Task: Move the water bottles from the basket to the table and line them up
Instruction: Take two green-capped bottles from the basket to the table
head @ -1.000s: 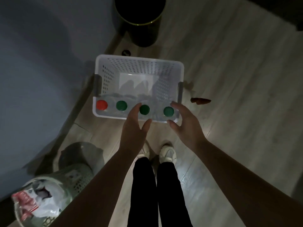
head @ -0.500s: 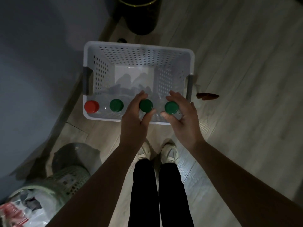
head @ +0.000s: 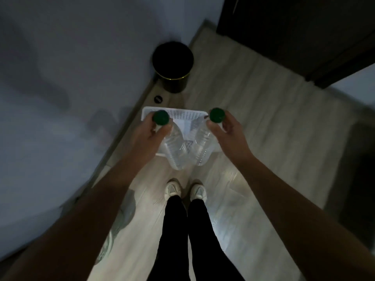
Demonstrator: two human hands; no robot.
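- Pale wood-look planks make up the floor (head: 274,128), which runs away from me to a far corner of the room. Light glares off it near my feet.
- On the floor's left edge rises a grey-blue wall (head: 81,57).
- At the floor's far end a black round bin (head: 172,65) stands against that wall. Just in front of it lies a small dark disc (head: 157,99); I cannot tell what it is.
- Dark panels (head: 294,37) fill the far right corner, door or cabinet I cannot tell.
- A white perforated basket (head: 182,113) sits on the floor by the wall edge, between the bin and my white shoes (head: 172,188).
- My left hand (head: 150,132) pinches the left bottle (head: 174,151) by its neck, fingers and thumb curled under its green cap (head: 161,118).
- My right hand (head: 229,134) grips the right bottle (head: 203,149) the same way, under its own green cap (head: 217,115).
- Both clear bottles hang in the air over the basket's near edge. Their bases lean toward each other, and I cannot tell whether they touch.
- A blurred greenish shape (head: 119,220) lies low by the left wall.
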